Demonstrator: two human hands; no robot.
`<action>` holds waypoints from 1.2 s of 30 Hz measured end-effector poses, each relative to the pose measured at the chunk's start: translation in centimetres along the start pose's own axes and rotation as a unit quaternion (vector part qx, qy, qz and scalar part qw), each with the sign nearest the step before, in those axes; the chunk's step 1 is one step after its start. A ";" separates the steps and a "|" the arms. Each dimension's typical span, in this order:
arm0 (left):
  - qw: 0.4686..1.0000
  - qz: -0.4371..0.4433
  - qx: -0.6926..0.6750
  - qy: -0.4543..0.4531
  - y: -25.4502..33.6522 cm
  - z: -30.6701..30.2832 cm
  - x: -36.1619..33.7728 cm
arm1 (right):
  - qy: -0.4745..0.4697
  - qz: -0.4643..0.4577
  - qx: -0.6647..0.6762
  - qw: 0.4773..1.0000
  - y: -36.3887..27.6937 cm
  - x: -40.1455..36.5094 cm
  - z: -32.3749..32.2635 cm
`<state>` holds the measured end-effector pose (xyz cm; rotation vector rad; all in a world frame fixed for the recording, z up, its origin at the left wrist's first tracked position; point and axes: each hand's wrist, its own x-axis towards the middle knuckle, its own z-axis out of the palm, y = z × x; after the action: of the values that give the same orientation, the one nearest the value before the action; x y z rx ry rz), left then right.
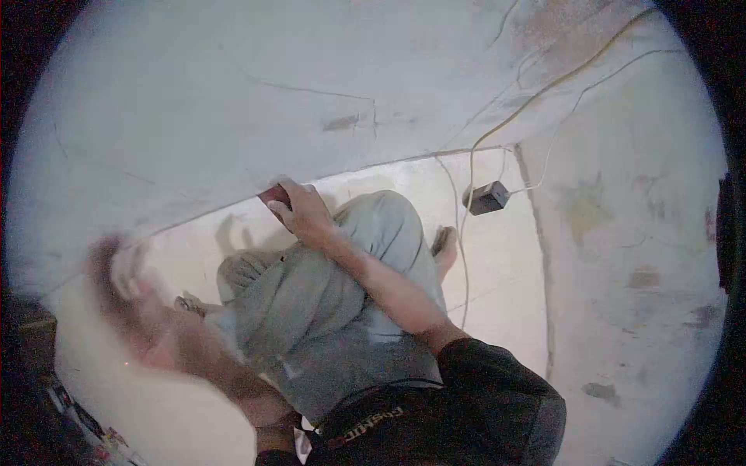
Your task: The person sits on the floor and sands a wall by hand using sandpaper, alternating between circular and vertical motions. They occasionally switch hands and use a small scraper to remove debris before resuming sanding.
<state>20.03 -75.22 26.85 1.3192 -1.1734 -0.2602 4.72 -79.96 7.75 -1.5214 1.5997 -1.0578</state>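
My right hand [308,216] is closed around a dark red flat piece [273,196] that looks like folded sandpaper. It presses that piece against the foot of the pale wall [194,101], just above where wall and floor meet. Over at the left, my left hand [132,299] is smeared by motion close to the same wall. Its fingers are too blurred to show whether they hold anything. My bent knees in grey trousers [342,295] lie between the two arms.
A black box-shaped adapter [488,199] hangs or lies by the corner at the right, with a white cable [553,147] running from it. A yellowish cable [536,97] trails down the wall onto the floor [505,287]. A second patchy wall [629,256] rises at the right.
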 end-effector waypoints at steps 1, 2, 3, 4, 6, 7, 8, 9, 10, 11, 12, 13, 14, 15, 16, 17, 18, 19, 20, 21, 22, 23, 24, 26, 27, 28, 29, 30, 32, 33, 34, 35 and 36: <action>0.992 0.090 -0.094 0.003 1.3 -0.6 1.7 | 0.008 -0.007 -0.069 0.998 0.9 0.3 0.6; 0.966 0.179 -0.186 -0.011 2.7 -1.2 3.5 | 0.001 -0.008 -0.075 0.997 1.6 0.5 1.1; 0.946 0.238 -0.216 -0.049 5.4 -1.7 5.0 | 0.012 0.016 -0.106 0.994 1.7 0.5 1.4; 0.916 0.284 -0.267 -0.092 6.6 -2.7 6.1 | 0.025 0.041 -0.135 0.990 1.8 0.5 1.5; 0.886 0.318 -0.313 -0.129 7.1 -4.5 7.2 | 0.008 0.037 -0.097 0.995 1.3 0.5 0.8; 0.876 0.329 -0.321 -0.143 7.8 -5.2 7.9 | -0.005 0.039 -0.045 0.998 0.1 0.4 0.9; 0.864 0.342 -0.338 -0.147 7.7 -5.5 7.9 | 0.003 0.027 -0.052 0.998 0.1 1.5 0.4; 0.861 0.344 -0.344 -0.146 7.8 -6.1 7.8 | 0.010 0.011 -0.063 0.998 -0.1 1.6 0.2; 0.858 0.341 -0.350 -0.158 7.9 -6.3 8.0 | 0.020 0.017 -0.061 0.998 -0.2 0.1 0.7; 0.859 0.336 -0.351 -0.163 7.8 -6.3 8.3 | 0.022 0.029 -0.059 0.998 -0.3 -0.8 0.6; 0.857 0.336 -0.356 -0.163 7.6 -6.2 8.6 | 0.026 0.008 -0.048 0.998 -0.9 -0.8 0.2; 0.852 0.341 -0.362 -0.167 7.5 -6.2 8.7 | 0.035 -0.018 -0.034 0.999 -1.4 -0.5 0.1; 0.849 0.344 -0.365 -0.168 7.4 -6.3 8.6 | 0.041 -0.032 -0.035 0.998 -1.0 -0.1 0.0; 0.847 0.346 -0.368 -0.165 7.2 -6.5 8.6 | 0.029 -0.021 -0.057 0.998 -0.3 -0.1 0.3; 0.846 0.348 -0.369 -0.165 7.1 -6.9 8.4 | 0.016 -0.010 -0.072 0.997 0.3 0.2 1.1; 0.849 0.350 -0.361 -0.163 7.2 -7.1 8.3 | -0.002 0.022 -0.049 0.999 -0.2 0.4 1.0; 0.851 0.353 -0.356 -0.158 7.3 -7.4 8.1 | -0.022 0.007 -0.043 0.999 -0.8 0.9 1.8; 0.850 0.354 -0.358 -0.156 7.5 -7.4 7.8 | -0.024 -0.004 -0.047 0.999 -0.9 0.8 2.0; 0.849 0.352 -0.362 -0.156 7.6 -7.0 7.7 | -0.014 -0.006 -0.050 0.999 -0.9 0.3 1.9; 0.846 0.351 -0.372 -0.151 7.7 -6.7 7.6 | -0.001 -0.009 -0.064 0.998 -0.4 0.2 0.8; 0.845 0.347 -0.376 -0.153 7.7 -6.4 7.6 | 0.005 -0.001 -0.074 0.997 0.0 -0.2 0.3; 0.844 0.345 -0.379 -0.158 7.8 -6.1 7.6 | -0.005 0.023 -0.066 0.998 0.1 -0.3 0.5; 0.842 0.346 -0.382 -0.158 7.8 -5.7 7.6 | 0.004 0.018 -0.074 0.997 0.2 -0.3 0.6; 0.840 0.348 -0.389 -0.152 7.5 -5.8 7.4 | 0.023 0.008 -0.090 0.996 0.2 -0.4 0.7; 0.839 0.350 -0.389 -0.151 7.5 -6.0 7.5 | 0.014 0.016 -0.050 0.999 -0.9 -0.6 0.2; 0.839 0.355 -0.387 -0.144 7.6 -6.5 7.5 | -0.002 0.019 -0.011 1.000 -2.0 -0.6 0.0; 0.839 0.357 -0.384 -0.141 7.5 -7.2 7.2 | -0.003 0.015 -0.053 0.998 -0.5 -0.2 1.0; 0.842 0.359 -0.378 -0.140 7.5 -7.6 7.1 | -0.015 0.014 -0.044 0.999 -0.4 0.0 1.3; 0.846 0.361 -0.366 -0.142 7.8 -8.3 7.2 | 0.000 0.009 -0.002 1.000 -0.3 -0.2 1.1; 0.848 0.361 -0.361 -0.142 7.8 -8.7 7.2 | 0.033 0.011 -0.059 0.998 0.0 -0.3 1.7; 0.850 0.361 -0.358 -0.139 7.8 -9.0 7.1 | 0.063 0.008 -0.120 0.991 0.3 -0.5 2.1; 0.850 0.364 -0.355 -0.136 8.0 -9.0 7.1 | 0.055 0.010 -0.110 0.992 0.5 -0.4 2.3; 0.852 0.364 -0.353 -0.131 7.8 -9.0 7.3 | 0.123 -0.027 -0.089 0.988 0.5 0.0 2.3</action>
<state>26.75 -72.66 38.79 0.1487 -1.5242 -0.2755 6.53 -80.17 6.27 -1.6089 1.8738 -1.1977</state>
